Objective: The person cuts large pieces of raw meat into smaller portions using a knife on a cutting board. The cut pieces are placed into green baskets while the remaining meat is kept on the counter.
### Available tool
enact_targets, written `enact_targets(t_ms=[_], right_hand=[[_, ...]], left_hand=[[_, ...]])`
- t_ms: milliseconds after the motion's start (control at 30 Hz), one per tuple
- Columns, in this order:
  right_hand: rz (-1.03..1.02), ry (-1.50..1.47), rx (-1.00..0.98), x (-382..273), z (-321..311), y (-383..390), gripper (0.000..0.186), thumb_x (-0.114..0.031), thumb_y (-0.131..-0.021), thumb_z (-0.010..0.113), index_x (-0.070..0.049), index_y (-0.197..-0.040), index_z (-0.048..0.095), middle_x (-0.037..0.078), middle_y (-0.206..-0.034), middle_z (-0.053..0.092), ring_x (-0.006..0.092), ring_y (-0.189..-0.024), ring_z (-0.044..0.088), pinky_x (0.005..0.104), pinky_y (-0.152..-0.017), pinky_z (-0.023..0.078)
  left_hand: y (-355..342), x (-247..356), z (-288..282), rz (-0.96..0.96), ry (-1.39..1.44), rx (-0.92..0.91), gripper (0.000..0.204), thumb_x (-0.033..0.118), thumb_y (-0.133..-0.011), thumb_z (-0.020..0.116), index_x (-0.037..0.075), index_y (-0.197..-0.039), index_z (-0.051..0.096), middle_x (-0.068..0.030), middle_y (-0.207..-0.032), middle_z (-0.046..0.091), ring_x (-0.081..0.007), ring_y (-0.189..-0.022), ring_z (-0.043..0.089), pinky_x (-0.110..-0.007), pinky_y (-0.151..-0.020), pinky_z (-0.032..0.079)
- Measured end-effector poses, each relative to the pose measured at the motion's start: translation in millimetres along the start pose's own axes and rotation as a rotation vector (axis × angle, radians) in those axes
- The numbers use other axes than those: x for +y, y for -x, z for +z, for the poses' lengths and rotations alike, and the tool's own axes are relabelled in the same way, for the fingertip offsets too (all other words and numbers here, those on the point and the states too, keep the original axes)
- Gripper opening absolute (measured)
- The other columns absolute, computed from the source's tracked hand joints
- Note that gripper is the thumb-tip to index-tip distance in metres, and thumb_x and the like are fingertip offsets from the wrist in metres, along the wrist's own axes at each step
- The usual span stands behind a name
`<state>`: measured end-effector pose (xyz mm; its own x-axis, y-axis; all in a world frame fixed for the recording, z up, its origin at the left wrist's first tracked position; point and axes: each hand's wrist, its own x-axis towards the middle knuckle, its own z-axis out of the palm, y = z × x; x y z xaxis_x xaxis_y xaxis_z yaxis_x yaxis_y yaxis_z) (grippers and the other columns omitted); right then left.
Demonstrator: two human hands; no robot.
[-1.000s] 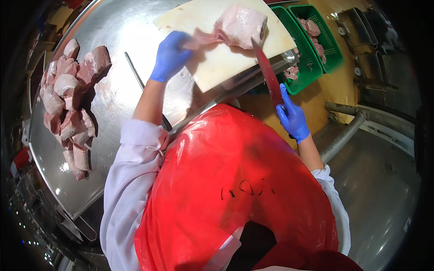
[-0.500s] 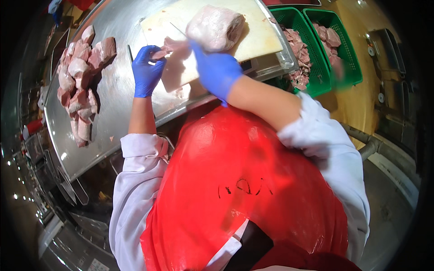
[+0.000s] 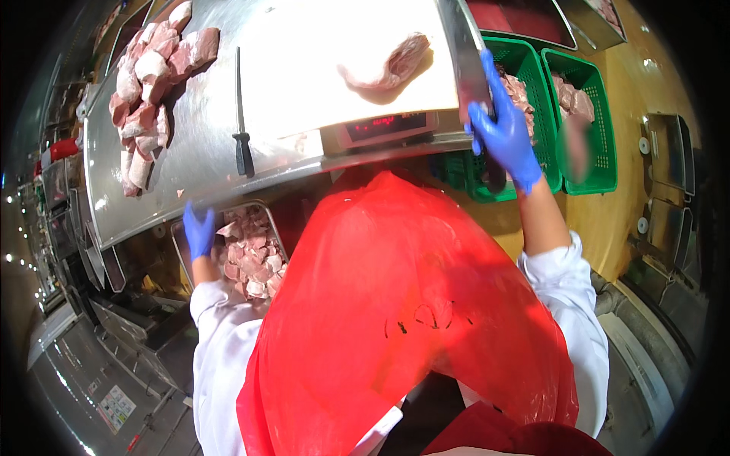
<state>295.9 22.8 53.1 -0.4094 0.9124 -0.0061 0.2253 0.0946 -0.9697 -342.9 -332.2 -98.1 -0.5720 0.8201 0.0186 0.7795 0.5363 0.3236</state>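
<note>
My left hand (image 3: pixel 199 232) holds nothing, its blue-gloved fingers spread over the edge of a metal tray (image 3: pixel 280 225) of cut meat pieces (image 3: pixel 255 254). On the right, my right hand (image 3: pixel 506 133), also gloved, is beside the table's edge, in front of a green basket (image 3: pixel 561 171). It appears closed round a knife (image 3: pixel 467 57); a broad dark blade rises past the fingers and a dark end shows below the palm. A chunk of meat (image 3: pixel 395 64) lies on the white cutting board (image 3: pixel 319 95), its pale parts washed out by glare.
Meat chunks (image 3: pixel 144 91) are heaped on the left of the steel table (image 3: pixel 201 137). A sharpening steel (image 3: pixel 242 144) with a black handle lies near the front edge. A scale's lit display (image 3: pixel 384 125) shows below the board. Another green basket (image 3: pixel 604 171) holds meat at the right.
My left hand has moved down-left from the board to the tray and let go of its meat strip. My right hand has swung right, away from the chunk. The view has shifted.
</note>
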Motion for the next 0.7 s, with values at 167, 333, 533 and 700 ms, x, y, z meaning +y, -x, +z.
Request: enact_targets(t_ms=[167,333,533,700], right_hand=[[-0.053,-0.336,0.104,3.9,17.9,-71.5,0.059,-0.003,-0.094,0.057,-0.011,-0.148,0.035,0.006,-0.075,0.061,0.0117,-0.058,0.061,0.0263,-0.049,0.052],[-0.058,-0.57,0.169,29.9,62.7,-78.3,0.079,0.004,-0.095,0.054,-0.01,-0.16,0.012,0.014,-0.094,0.062,0.017,-0.068,0.066,0.0263,-0.05,0.055],[-0.087,-0.54,-0.012,38.5,59.2,-150.8,0.078,0.003,-0.096,0.054,-0.011,-0.161,0.012,0.01,-0.085,0.062,0.0171,-0.064,0.063,0.0296,-0.054,0.055],[0.004,-0.303,-0.041,-13.3,20.4,-196.9,0.043,0.002,-0.088,0.051,-0.003,-0.13,0.046,0.006,-0.065,0.056,0.0145,-0.045,0.056,0.0289,-0.041,0.049]], left_hand=[[-61.7,290.6,0.3,0.124,0.896,0.043,0.062,0.02,-0.098,0.062,0.003,-0.151,0.034,-0.017,-0.15,0.04,-0.029,-0.136,0.042,-0.042,-0.109,0.039],[-148.2,421.6,32.9,0.366,1.14,-0.141,0.047,0.029,-0.104,0.047,0.002,-0.143,0.044,-0.0135,-0.142,0.051,-0.0244,-0.13,0.051,-0.039,-0.109,0.04],[-171.4,480.1,100.8,0.559,0.727,-0.126,0.044,0.032,-0.104,0.046,0.001,-0.134,0.049,-0.0177,-0.129,0.058,-0.0245,-0.12,0.055,-0.037,-0.103,0.042],[-57.4,487.1,57.2,0.321,0.967,-0.167,0.035,0.029,-0.101,0.052,-0.002,-0.117,0.058,-0.0179,-0.102,0.064,-0.0285,-0.091,0.064,-0.038,-0.084,0.051]])
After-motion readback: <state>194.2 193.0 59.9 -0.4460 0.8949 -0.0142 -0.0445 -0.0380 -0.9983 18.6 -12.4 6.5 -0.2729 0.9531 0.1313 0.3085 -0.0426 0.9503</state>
